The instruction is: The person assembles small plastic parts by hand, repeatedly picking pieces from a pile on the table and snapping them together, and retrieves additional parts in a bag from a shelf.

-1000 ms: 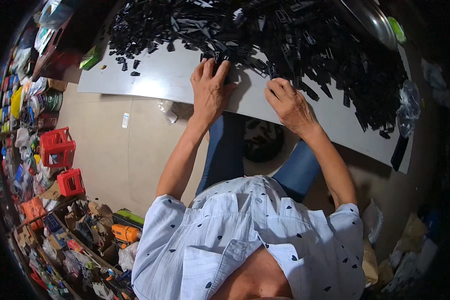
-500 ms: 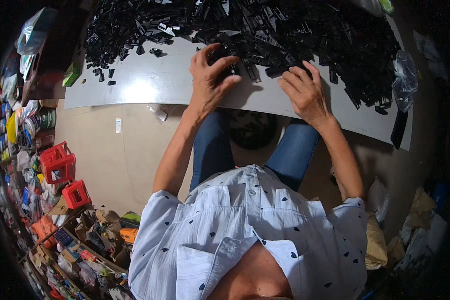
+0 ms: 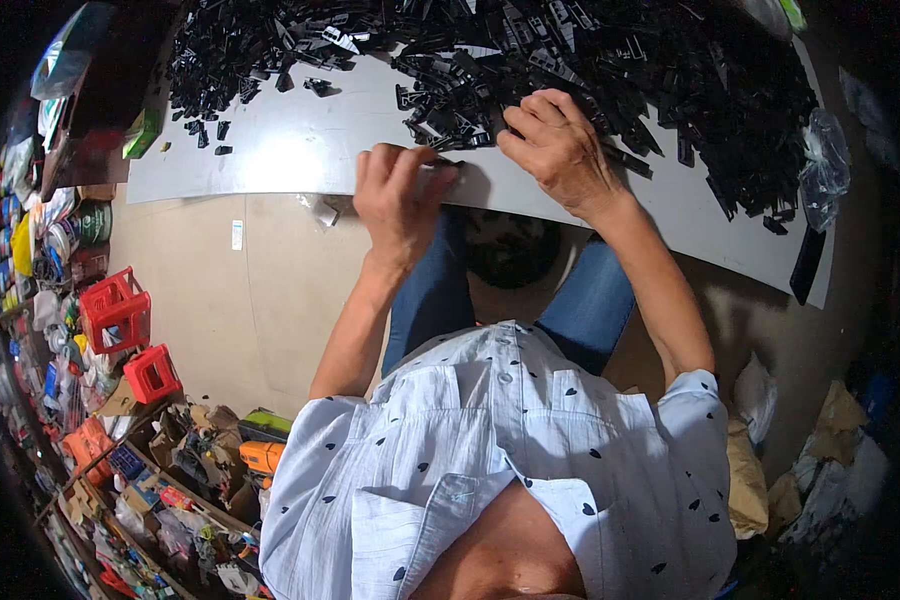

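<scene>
Many small black plastic parts (image 3: 460, 95) lie heaped over the far side of a white table (image 3: 270, 160). My left hand (image 3: 398, 200) is at the table's near edge, its fingers closed round a small dark plastic part (image 3: 448, 163) whose end sticks out to the right. My right hand (image 3: 565, 155) is at the near side of the heap, palm down with its fingers curled over the parts. Its fingertips are partly hidden, and whether they pinch a part does not show.
A clear plastic bag (image 3: 825, 165) and a long dark strip (image 3: 806, 262) are at the table's right edge. Below the table is a round dark container (image 3: 513, 250) between my legs. Red plastic stools (image 3: 115, 310) and crowded boxes (image 3: 200, 450) stand on the left.
My left hand has moved down toward the table's near edge and closed on a black part. My right hand has moved left and farther onto the heap.
</scene>
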